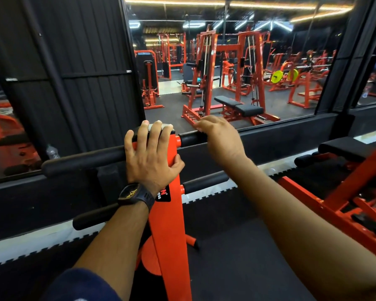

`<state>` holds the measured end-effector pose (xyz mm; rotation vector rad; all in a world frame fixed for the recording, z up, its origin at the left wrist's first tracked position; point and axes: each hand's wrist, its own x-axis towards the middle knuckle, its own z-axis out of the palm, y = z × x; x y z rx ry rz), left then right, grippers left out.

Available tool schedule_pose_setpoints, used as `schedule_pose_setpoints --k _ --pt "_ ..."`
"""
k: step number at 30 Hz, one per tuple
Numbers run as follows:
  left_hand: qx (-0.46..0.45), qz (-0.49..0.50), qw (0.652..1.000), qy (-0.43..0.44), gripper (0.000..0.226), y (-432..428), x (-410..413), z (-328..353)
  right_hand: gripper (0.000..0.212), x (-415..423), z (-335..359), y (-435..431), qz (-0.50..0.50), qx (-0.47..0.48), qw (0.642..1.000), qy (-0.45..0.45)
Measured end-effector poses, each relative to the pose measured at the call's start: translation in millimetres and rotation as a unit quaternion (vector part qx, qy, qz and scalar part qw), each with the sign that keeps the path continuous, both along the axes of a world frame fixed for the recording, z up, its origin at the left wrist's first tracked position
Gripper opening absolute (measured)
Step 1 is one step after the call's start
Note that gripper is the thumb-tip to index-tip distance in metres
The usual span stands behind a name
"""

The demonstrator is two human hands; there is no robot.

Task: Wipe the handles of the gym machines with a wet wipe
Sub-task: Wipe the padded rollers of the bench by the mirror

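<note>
Behind orange post (pixel 172 224): mirror (pixel 291 40); bench (pixel 345 147) right; right hand (pixel 221 137) grips handle (pixel 190 138).

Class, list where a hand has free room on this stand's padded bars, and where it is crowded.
Free: upper-left bar beyond the left hand; lower-left bar; lower-right bar. Crowded: orange post top under that hand, and upper-right bar, gripped by the right hand.
</note>
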<state>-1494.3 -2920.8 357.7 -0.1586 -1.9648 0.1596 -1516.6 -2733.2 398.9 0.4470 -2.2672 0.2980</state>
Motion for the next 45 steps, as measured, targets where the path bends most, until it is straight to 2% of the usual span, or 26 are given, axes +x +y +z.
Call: schedule_pose_setpoints --k 2,3,6,7,8,10,12,15,17,19,20,23,25,26,27,29,30,31,32,34,35,36,39,40,43,45 --pt "0.001 -0.001 1.000 0.001 0.067 0.3 -0.2 0.4 0.041 -0.8 -13.1 3.6 -0.030 -0.130 0.990 0.036" --pt "0.001 0.002 1.000 0.001 0.067 0.3 -0.6 0.5 0.041 3.6 -19.5 -4.4 -0.031 -0.150 0.987 0.056" --pt "-0.006 0.005 1.000 -0.003 0.069 -0.4 -1.1 -0.2 0.041 11.2 -42.3 -28.3 0.030 -0.093 0.991 0.095" --pt "-0.009 0.004 1.000 -0.006 0.069 -0.5 -0.7 -0.7 0.036 9.4 -46.9 -29.1 0.044 -0.127 0.986 0.101" --pt "-0.010 0.004 1.000 -0.007 0.069 -0.7 -0.8 -0.6 0.028 8.4 -48.9 -29.0 0.042 -0.201 0.973 0.107" --pt "-0.007 0.006 1.000 -0.001 0.069 -0.5 -0.9 -0.7 0.015 17.3 -43.2 -32.4 0.012 -0.377 0.923 0.082" --pt "-0.009 0.009 1.000 0.003 0.068 -0.2 -1.1 -1.2 0.021 28.3 -44.1 -45.3 0.053 -0.450 0.891 0.017" --pt "-0.014 0.007 1.000 0.004 0.068 -0.8 -1.5 -1.7 0.011 31.7 -51.4 -60.4 0.084 -0.431 0.898 0.023" --pt "-0.013 0.006 1.000 0.003 0.069 -1.0 -1.0 -1.6 0.006 18.5 -58.3 -54.3 0.058 -0.519 0.853 0.016" --pt "-0.011 0.006 1.000 0.005 0.069 -0.5 -1.2 -1.7 0.013 12.6 -64.5 -56.6 0.001 -0.602 0.798 0.040" --pt "-0.011 0.007 1.000 0.007 0.069 -0.4 -1.6 -1.9 0.013 15.4 -64.9 -63.8 0.020 -0.644 0.764 0.048" --pt "-0.012 0.008 1.000 0.009 0.068 -1.0 -2.2 -2.3 0.015 17.9 -64.6 -76.9 0.061 -0.710 0.701 0.046" --pt "-0.015 0.010 1.000 0.008 0.068 -1.3 -3.0 -2.9 0.017 9.3 -61.7 -65.9 0.061 -0.776 0.625 0.052" --pt "-0.014 0.010 1.000 0.007 0.069 -1.2 -3.3 -3.3 0.019 3.9 -60.4 -60.4 0.045 -0.794 0.604 0.058" --pt "-0.013 0.010 1.000 0.007 0.069 -1.0 -3.3 -3.7 0.020 3.4 -56.9 -58.3 0.028 -0.792 0.607 0.060" --pt "-0.013 0.010 1.000 0.010 0.068 -0.7 -4.1 -4.2 0.017 6.9 -52.6 -63.2 0.014 -0.744 0.666 0.061" --pt "-0.012 0.011 1.000 0.010 0.068 -0.5 -3.8 -4.4 0.015 7.8 -53.3 -65.3 0.021 -0.725 0.686 0.065" --pt "-0.013 0.011 1.000 0.009 0.068 -0.8 -3.3 -4.5 0.013 8.7 -53.8 -66.1 0.025 -0.720 0.690 0.065" --pt "-0.013 0.010 1.000 0.009 0.068 -1.2 -3.1 -4.4 0.013 6.0 -55.9 -63.8 0.029 -0.731 0.679 0.061" --pt "-0.011 0.009 1.000 0.012 0.069 -1.2 -2.8 -3.7 0.017 -1.0 -58.2 -60.3 0.036 -0.775 0.629 0.046" --pt "-0.011 0.009 1.000 0.012 0.069 -1.1 -2.6 -3.4 0.019 -2.9 -58.4 -61.7 0.035 -0.782 0.621 0.039" --pt "-0.011 0.009 1.000 0.011 0.069 -0.9 -2.5 -3.5 0.021 -1.2 -56.5 -66.4 0.038 -0.769 0.636 0.040" --pt "-0.012 0.006 1.000 0.012 0.069 -0.4 -1.9 -3.3 0.021 6.8 -55.0 -75.5 0.071 -0.696 0.713 0.047" --pt "-0.012 0.006 1.000 0.013 0.069 -0.2 -1.3 -3.2 0.018 6.2 -55.1 -70.8 0.067 -0.682 0.726 0.050" --pt "-0.007 0.005 1.000 0.018 0.069 -0.2 -0.4 -2.4 0.011 2.9 -54.4 -55.5 0.029 -0.680 0.730 0.062" --pt "-0.012 0.009 1.000 0.018 0.069 -0.6 -1.0 -2.4 0.008 6.0 -55.2 -52.9 0.028 -0.633 0.771 0.063"
